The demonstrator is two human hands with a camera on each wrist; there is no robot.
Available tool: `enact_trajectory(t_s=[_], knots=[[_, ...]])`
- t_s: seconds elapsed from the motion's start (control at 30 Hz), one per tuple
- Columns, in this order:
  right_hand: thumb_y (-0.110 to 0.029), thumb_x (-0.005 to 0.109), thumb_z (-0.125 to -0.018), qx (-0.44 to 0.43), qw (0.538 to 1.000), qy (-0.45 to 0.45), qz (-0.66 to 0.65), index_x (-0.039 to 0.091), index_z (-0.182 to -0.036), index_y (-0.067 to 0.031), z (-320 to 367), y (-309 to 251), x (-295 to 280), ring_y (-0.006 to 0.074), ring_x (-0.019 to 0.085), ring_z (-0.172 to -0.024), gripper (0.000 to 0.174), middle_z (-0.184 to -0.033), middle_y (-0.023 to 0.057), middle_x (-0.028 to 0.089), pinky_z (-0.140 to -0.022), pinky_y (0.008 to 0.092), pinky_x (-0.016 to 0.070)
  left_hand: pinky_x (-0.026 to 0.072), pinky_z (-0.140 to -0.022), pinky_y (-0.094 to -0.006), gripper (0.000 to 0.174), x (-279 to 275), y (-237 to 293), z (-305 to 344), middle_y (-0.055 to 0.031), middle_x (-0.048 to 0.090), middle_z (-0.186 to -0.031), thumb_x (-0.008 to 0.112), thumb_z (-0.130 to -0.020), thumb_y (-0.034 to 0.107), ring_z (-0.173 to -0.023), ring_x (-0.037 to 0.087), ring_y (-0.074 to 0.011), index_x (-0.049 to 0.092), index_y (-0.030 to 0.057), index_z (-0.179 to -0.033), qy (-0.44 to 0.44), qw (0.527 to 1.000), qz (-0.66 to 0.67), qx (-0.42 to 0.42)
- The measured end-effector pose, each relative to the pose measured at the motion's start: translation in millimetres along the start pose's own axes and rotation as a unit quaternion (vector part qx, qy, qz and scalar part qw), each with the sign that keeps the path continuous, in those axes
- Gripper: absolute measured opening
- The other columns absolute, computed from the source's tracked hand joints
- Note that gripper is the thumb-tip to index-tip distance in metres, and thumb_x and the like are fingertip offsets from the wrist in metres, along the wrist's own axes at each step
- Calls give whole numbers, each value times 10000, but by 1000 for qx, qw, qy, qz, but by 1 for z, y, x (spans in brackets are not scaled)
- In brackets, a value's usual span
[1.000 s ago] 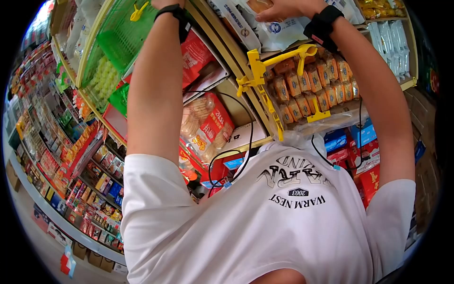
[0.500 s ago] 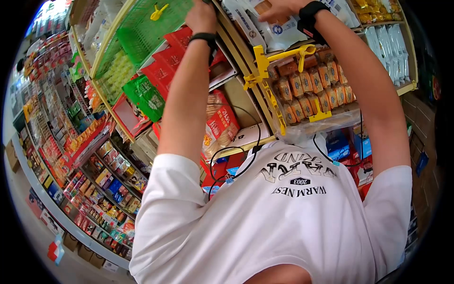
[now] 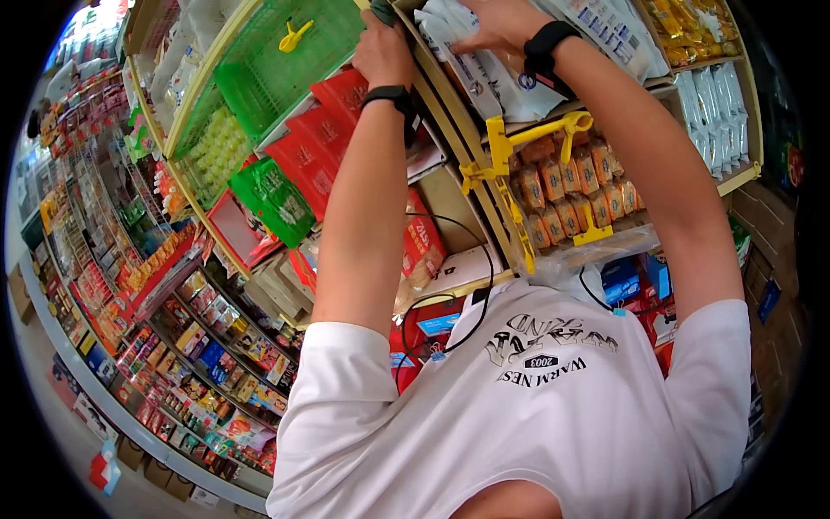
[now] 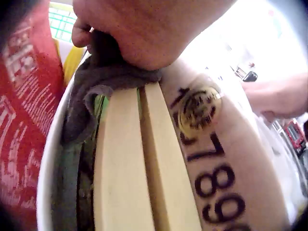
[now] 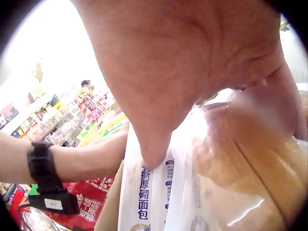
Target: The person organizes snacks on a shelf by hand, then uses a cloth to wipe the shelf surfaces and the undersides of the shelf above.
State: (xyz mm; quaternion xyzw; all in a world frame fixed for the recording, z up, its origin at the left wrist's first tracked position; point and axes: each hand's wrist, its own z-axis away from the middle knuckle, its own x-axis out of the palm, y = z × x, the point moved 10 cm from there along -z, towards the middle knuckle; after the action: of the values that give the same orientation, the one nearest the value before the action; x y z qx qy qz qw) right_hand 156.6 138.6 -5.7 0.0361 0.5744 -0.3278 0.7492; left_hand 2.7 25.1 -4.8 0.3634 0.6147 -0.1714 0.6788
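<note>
Along pale wooden shelving [image 4: 126, 163], your left grip [image 3: 385, 54] clutches dark-grey cloth [image 4: 81, 108]; your right grip [image 3: 503, 23], spread wide, holds a white plastic bread packet [image 5: 143, 195].

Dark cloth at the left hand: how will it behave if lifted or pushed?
Likely floppy: the cloth sags in folds over the pale wooden strips. It probably won't slide freely, given its matte, fuzzy-looking surface. Probably not fragile either: it bends tightly with no tear visible.
</note>
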Motion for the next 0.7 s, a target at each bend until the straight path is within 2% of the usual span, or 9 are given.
enact_trajectory(t_s=[0.03,0.17,0.3,0.33,0.37,0.43,0.47,0.53,0.7], knots=[[-789,678,-759,-14,999,25,28,381,-1586,-109,-1,0,-5,462,683,-1041,1110,-1140,316,701,-942,526,532,531,-777,-585,459,0,-1,-13,-271,729,-962,561,-1026,401,-906,693,-499,410,15,-1224,0,1000,1,3],[-795,690,-747,0,998,-44,-35,397,-1579,-111,-2,1,-2,472,684,-1021,1116,-1113,330,700,-940,533,533,533,-799,-582,492,3,-8,-59,-279,731,-975,480,-1048,473,-930,700,-496,423,19,-1231,-24,999,-36,0],[-781,695,-756,-19,999,0,-39,371,-1590,-104,-3,3,2,485,657,-1089,1122,-1187,364,659,-987,528,511,544,-787,-575,501,-1,-12,-89,-280,733,-967,510,-1031,500,-925,707,-490,450,35,-1206,3,998,-56,5],[-799,682,-753,-23,998,-25,-54,301,-1622,-118,-5,4,8,490,633,-1154,1168,-1250,377,630,-1019,514,498,540,-774,-581,454,-5,-8,-89,-275,731,-937,491,-1036,462,-891,705,-484,514,48,-1221,1,999,-33,11],[-799,682,-753,-23,998,-24,-53,301,-1622,-118,-8,3,11,490,633,-1154,1168,-1250,377,630,-1019,514,498,537,-760,-588,425,-10,-5,-87,-269,728,-907,471,-1042,423,-857,702,-478,577,61,-1237,-3,1000,-11,16],[-806,662,-749,54,998,-21,-7,280,-1638,-326,-9,12,11,471,597,-1253,1079,-1462,319,489,-1080,530,476,540,-767,-582,454,-12,-8,-80,-264,730,-908,479,-1040,451,-853,702,-477,572,50,-1231,14,1000,-4,13],[-806,662,-749,52,999,-16,-6,280,-1638,-326,-6,11,8,471,597,-1253,1079,-1462,319,489,-1080,530,476,544,-760,-577,457,-8,-5,-77,-268,732,-919,500,-1033,470,-868,707,-482,521,47,-1205,3,999,-33,15],[-796,623,-796,24,999,-33,-16,246,-1651,-299,2,9,3,527,581,-1242,1058,-1477,418,415,-1054,471,494,548,-728,-573,460,-6,2,-60,-264,735,-893,532,-1023,485,-852,714,-478,483,50,-1162,-3,999,-45,25],[-799,643,-776,16,999,-20,-23,237,-1651,-320,-1,9,1,530,571,-1252,1077,-1470,418,423,-1048,476,496,547,-705,-580,390,-6,6,2,-272,729,-872,521,-1018,389,-819,712,-475,479,46,-1198,-44,999,-19,16]])
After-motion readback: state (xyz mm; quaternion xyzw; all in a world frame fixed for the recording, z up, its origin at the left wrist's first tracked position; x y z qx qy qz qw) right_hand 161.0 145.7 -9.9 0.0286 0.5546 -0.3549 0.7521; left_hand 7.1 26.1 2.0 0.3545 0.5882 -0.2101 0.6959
